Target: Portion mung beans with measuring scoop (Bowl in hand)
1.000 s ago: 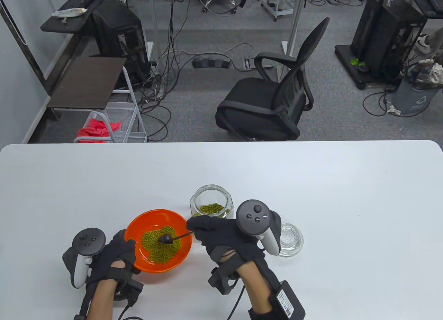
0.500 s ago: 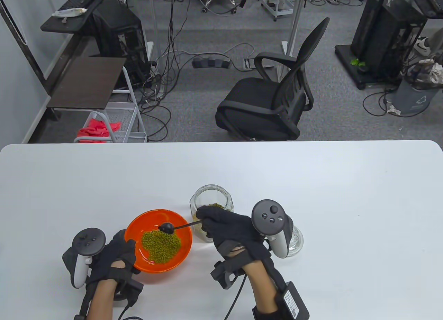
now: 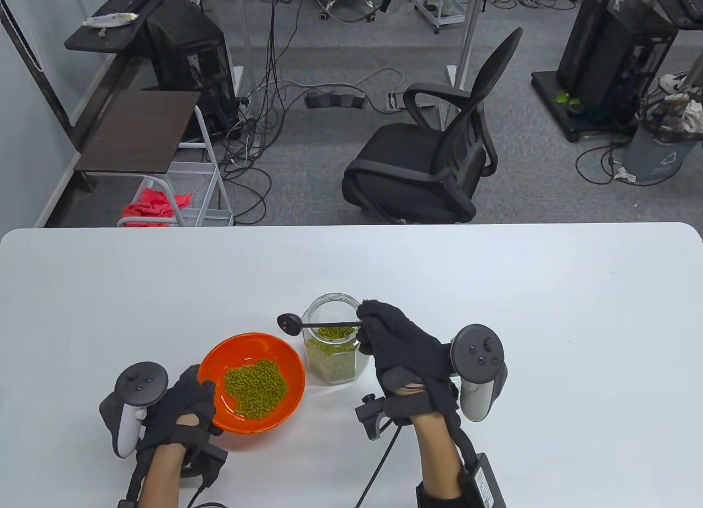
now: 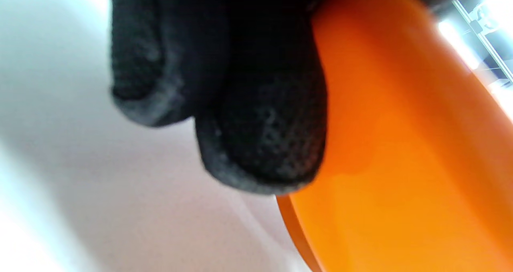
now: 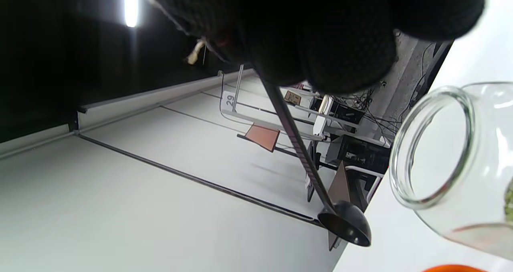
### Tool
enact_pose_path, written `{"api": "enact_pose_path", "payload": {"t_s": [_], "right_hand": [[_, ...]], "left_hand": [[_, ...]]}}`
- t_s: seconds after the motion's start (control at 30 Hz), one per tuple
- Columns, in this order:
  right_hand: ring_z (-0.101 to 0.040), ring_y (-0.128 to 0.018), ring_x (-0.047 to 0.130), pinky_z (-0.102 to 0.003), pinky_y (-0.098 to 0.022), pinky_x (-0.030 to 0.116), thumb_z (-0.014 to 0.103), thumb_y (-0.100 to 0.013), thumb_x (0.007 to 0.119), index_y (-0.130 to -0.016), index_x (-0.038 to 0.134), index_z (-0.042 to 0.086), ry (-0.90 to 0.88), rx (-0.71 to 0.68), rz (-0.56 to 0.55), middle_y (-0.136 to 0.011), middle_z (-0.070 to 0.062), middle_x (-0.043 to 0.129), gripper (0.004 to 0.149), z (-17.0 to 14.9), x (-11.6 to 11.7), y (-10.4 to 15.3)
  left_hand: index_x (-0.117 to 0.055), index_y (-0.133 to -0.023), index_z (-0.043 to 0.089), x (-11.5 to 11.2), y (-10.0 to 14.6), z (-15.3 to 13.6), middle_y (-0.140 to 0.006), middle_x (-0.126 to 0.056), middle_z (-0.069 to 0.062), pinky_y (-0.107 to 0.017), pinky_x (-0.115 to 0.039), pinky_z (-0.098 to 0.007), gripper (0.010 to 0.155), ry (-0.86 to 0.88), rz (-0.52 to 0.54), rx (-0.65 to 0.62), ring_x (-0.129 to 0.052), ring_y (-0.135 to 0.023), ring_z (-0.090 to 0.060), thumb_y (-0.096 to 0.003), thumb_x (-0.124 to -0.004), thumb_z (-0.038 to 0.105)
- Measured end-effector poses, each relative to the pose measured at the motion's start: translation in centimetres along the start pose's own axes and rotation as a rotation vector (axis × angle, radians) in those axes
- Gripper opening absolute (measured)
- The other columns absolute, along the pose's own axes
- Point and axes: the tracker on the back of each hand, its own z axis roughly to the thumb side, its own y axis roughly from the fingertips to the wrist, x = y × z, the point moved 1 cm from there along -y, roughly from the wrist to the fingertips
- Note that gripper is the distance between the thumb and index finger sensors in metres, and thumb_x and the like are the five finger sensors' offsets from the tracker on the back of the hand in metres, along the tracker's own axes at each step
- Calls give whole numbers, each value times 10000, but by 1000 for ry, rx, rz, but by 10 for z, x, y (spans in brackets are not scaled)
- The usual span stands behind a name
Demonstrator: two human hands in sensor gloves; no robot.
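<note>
An orange bowl (image 3: 217,365) with a heap of green mung beans (image 3: 255,387) sits near the table's front. My left hand (image 3: 187,401) grips its left rim; in the left wrist view my fingers (image 4: 260,136) lie against the bowl's outer wall (image 4: 400,164). My right hand (image 3: 392,338) pinches the handle of a black measuring scoop (image 3: 288,322), whose head hangs in the air left of the open glass jar (image 3: 332,359). The jar holds mung beans (image 3: 336,333). In the right wrist view the scoop (image 5: 346,226) sits beside the jar's mouth (image 5: 433,144).
The white table (image 3: 494,288) stretches wide to the right and back. A black office chair (image 3: 434,156) stands beyond the far edge, with cables and equipment on the floor behind it.
My right hand lifted the scoop out of the bowl and carried it up and to the right, over the jar. It now hides the glass lid. The left hand stayed on the bowl.
</note>
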Motion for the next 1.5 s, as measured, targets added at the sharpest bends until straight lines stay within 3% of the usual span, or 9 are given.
{"api": "enact_pose_path", "payload": {"t_s": [0.33,0.53,0.93,1.5], "right_hand": [[-377,-463,976,-619,-408,745,226,-488,787,-843,852,62,54,6,-124,-654,-241,917,397,2,-23,3],[-374,-457,977,-618,-405,746,231,-488,785,-840,851,59,133,22,-157,-648,-237,920,397,-3,-23,1],[-383,-467,978,-620,-405,747,233,-485,791,-847,865,93,256,40,-151,-663,-248,917,396,-18,-6,-5],[-392,-480,982,-625,-410,748,236,-470,814,-839,895,133,442,22,-90,-677,-250,921,392,-40,37,-9]], "left_hand": [[-547,-1040,53,0,0,0,-835,-857,-84,-184,-982,-212,606,0,1,0,-1144,-213,-83,-534,-686,357],[-546,-1041,53,0,0,0,-834,-857,-85,-184,-982,-214,608,-2,2,0,-1144,-213,-84,-534,-686,357],[-548,-1039,52,-1,0,0,-834,-857,-86,-184,-982,-213,606,-4,0,0,-1144,-213,-83,-534,-686,357],[-546,-1041,54,-1,0,1,-835,-857,-84,-184,-982,-213,607,-2,-2,-1,-1144,-213,-83,-535,-685,357]]}}
